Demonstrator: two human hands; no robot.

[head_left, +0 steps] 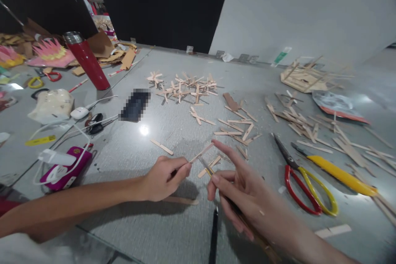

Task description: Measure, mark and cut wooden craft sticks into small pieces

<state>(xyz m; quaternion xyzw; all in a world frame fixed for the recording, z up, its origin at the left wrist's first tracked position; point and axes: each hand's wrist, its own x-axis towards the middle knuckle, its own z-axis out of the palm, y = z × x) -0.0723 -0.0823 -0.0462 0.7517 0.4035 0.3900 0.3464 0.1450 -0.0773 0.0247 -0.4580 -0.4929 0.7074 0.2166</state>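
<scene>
My left hand [165, 177] pinches the near end of a thin wooden stick [202, 152] that points up and to the right over the grey table [173, 222]. My right hand [238, 192] is close beside it and grips a slim paintbrush [244, 218], whose tip [202, 161] touches or nearly touches the stick. The right index finger is stretched out above the brush. A second flat stick [209, 166] lies on the table just behind the brush tip.
Glued stick crosses [185, 86] and loose sticks [235, 128] lie ahead. Red-and-yellow scissors [301, 181] and a yellow-handled cutter [337, 171] lie right. A red bottle [86, 62], phone [134, 105], cables and a pink device [64, 169] are left. A stick frame [305, 76] stands far right.
</scene>
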